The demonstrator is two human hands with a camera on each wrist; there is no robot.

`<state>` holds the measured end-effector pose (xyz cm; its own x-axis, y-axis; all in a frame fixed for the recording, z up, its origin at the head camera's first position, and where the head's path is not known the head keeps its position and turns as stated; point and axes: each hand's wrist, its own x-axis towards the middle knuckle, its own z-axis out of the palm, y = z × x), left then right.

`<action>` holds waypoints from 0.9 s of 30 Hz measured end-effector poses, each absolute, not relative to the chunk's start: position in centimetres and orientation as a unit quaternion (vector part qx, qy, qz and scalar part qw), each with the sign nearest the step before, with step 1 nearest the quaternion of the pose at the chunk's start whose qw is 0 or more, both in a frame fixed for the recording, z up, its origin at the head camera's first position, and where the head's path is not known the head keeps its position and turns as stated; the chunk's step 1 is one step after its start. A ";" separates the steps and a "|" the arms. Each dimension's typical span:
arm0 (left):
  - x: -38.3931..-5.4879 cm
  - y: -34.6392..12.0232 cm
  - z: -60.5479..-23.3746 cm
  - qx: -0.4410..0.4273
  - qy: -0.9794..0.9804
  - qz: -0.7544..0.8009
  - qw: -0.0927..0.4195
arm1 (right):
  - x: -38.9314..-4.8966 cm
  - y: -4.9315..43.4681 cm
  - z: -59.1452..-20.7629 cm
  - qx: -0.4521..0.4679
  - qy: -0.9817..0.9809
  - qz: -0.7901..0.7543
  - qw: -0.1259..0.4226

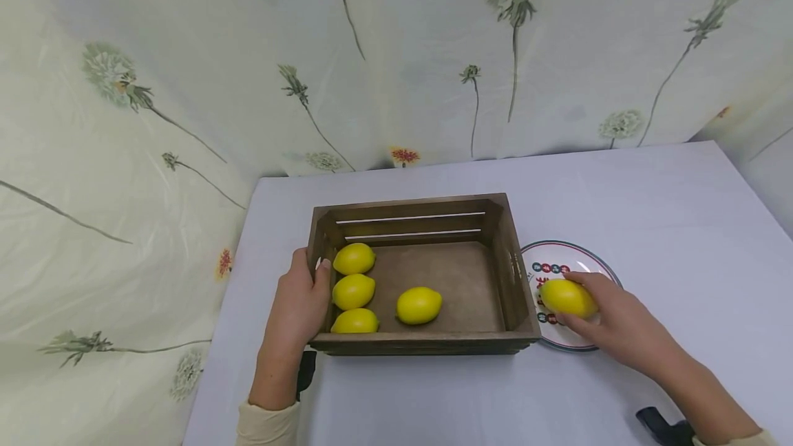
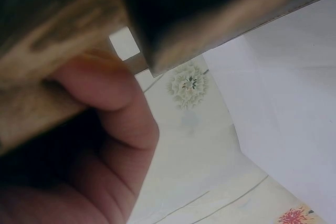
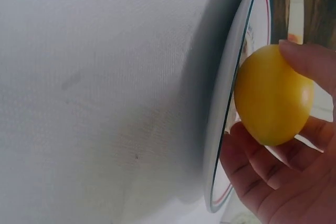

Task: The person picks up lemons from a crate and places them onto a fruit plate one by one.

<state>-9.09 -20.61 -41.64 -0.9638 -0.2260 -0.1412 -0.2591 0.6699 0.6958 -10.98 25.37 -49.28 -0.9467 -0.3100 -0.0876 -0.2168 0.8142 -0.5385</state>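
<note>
My left hand (image 1: 299,301) grips the left end wall of a brown wooden crate (image 1: 427,338), thumb over the rim; the left wrist view shows its fingers curled at a slat. Three yellow lemons (image 1: 354,258) line the crate's left side, and another lemon (image 1: 419,305) lies nearer the middle of its floor. With thumb and fingers, my right hand (image 1: 626,325) holds a lemon (image 1: 566,298) over a white plate (image 1: 573,257) with a dark rim and printed design. In the right wrist view, fingertips of that hand are right at the plate's rim.
A white-covered table (image 1: 669,226) carries the crate and, close against the crate's right end, the plate. Behind and to the left hangs a pale cloth (image 1: 403,102) with a dandelion print. The crate's walls rise around the lemons, with gaps between the back slats.
</note>
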 end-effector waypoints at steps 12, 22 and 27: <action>-9.1 -20.7 -41.7 -0.130 0.913 0.387 0.023 | -11.2 25.7 -48.5 -0.130 0.953 -0.257 0.090; -9.1 -20.7 -41.6 -0.123 0.912 0.392 0.020 | -11.3 25.6 -46.8 -0.134 0.959 -0.244 0.048; -9.2 -20.8 -41.7 -0.122 0.912 0.391 0.018 | -11.5 25.1 -44.4 -0.155 0.956 -0.249 0.008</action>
<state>-9.15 -20.78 -41.73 -0.9696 -0.2080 -0.1285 -0.2365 0.6650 0.7084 -11.45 25.08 -44.41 -0.9516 -0.3010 0.0616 -0.2929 0.8282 -0.4778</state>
